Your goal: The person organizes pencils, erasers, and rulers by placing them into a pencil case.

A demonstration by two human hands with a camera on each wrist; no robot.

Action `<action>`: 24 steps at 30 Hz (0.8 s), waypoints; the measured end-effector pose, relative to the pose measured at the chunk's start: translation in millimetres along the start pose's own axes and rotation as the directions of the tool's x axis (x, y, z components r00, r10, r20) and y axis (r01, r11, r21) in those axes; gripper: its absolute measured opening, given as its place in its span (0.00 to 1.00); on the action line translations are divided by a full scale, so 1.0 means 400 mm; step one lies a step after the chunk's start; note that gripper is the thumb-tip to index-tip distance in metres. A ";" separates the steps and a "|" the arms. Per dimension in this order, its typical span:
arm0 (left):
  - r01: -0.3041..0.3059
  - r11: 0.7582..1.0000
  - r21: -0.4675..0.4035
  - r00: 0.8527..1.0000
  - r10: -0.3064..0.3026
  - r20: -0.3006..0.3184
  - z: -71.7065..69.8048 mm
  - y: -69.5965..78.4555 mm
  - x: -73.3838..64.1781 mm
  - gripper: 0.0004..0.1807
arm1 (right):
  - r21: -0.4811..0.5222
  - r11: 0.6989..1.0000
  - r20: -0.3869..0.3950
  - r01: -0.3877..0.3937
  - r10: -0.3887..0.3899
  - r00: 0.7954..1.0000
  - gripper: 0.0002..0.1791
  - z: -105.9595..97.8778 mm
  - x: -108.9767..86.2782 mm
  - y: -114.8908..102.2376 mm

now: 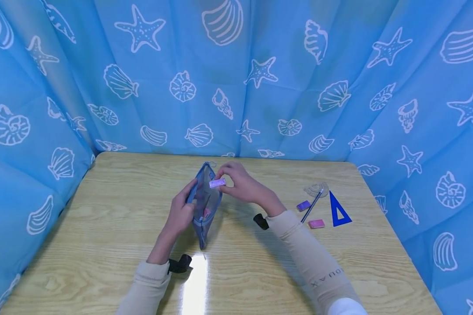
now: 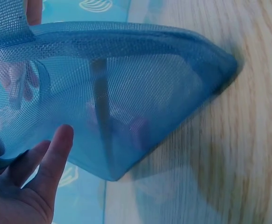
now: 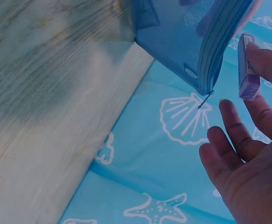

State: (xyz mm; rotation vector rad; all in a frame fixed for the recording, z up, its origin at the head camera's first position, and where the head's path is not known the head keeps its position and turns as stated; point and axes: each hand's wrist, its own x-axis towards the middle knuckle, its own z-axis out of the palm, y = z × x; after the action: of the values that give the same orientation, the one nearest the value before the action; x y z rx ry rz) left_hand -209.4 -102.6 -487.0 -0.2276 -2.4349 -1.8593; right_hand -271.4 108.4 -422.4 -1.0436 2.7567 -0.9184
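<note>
A blue mesh zip pouch point(image 1: 203, 226) stands with its mouth open, and my left hand point(image 1: 180, 212) grips its left side. Over the mouth, my right hand point(image 1: 242, 183) pinches a purple eraser point(image 1: 217, 183) between thumb and index finger. In the right wrist view the eraser point(image 3: 248, 70) is beside the pouch's zipper edge, and the other fingers are spread loosely. Through the mesh in the left wrist view show a dark strip point(image 2: 101, 102) and a pinkish item point(image 2: 139, 130), both too blurred to name.
On the wooden table point(image 1: 122, 210), to the right, lie a clear protractor point(image 1: 310, 190), a pen or pencil point(image 1: 310, 209), another purple eraser point(image 1: 303, 205), a pink eraser point(image 1: 316, 224) and a blue set square point(image 1: 335, 216). A blue shell-patterned curtain point(image 1: 228, 65) surrounds the table's back and sides.
</note>
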 end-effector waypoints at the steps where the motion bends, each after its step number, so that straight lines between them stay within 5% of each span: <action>1: -0.002 1.000 -0.010 1.000 0.002 -0.003 0.000 0.001 0.000 0.44 | -0.014 1.000 -0.001 0.002 -0.002 1.000 0.07 0.001 0.004 -0.004; 7: 0.003 1.000 -0.016 1.000 -0.003 0.005 0.000 0.002 0.002 0.44 | -0.160 0.987 0.009 -0.007 0.009 1.000 0.09 0.007 0.025 -0.022; 14: -0.009 1.000 -0.010 1.000 0.009 -0.013 0.003 0.000 0.005 0.43 | -0.345 0.938 0.031 -0.023 0.036 0.999 0.10 0.011 0.040 -0.045; 24: -0.010 1.000 -0.015 1.000 0.010 -0.009 0.004 0.002 0.010 0.45 | -0.408 0.913 0.059 -0.022 0.051 0.997 0.07 0.025 0.053 -0.059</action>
State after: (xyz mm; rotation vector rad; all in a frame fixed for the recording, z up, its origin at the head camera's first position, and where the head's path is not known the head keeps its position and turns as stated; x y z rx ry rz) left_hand -213.0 -100.4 -486.0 -0.2313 -2.4099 -1.8707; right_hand -271.4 76.0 -414.5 -1.0400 2.9669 -0.2929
